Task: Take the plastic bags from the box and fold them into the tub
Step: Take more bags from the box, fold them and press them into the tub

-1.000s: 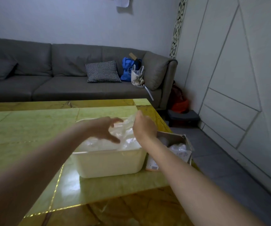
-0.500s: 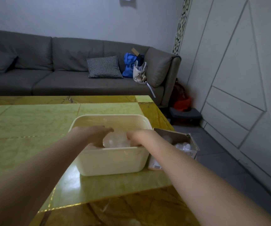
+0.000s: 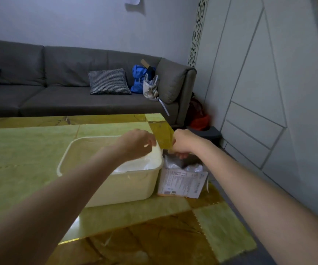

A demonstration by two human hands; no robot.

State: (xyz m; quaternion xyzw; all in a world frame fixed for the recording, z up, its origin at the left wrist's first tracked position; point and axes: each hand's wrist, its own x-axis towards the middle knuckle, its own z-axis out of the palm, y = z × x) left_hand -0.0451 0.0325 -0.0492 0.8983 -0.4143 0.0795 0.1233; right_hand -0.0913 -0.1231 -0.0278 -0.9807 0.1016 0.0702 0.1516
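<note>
Since leaving tub (image 3: 104, 192), both hands moved toward box (image 3: 181, 183).

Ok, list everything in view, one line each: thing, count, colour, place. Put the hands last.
table: one, yellow-green and gold, foreground
tub: one, cream, on the table
plastic bags: count unclear, clear, inside the tub
box: one, white printed, right of the tub, touching it
sofa: one, grey, behind the table
cushion: one, black-and-white check, on the sofa
blue bag: one, sofa's right end
white bag: one, beside the blue bag
left hand: over the tub's right side
right hand: over the box, fingers curled
</note>
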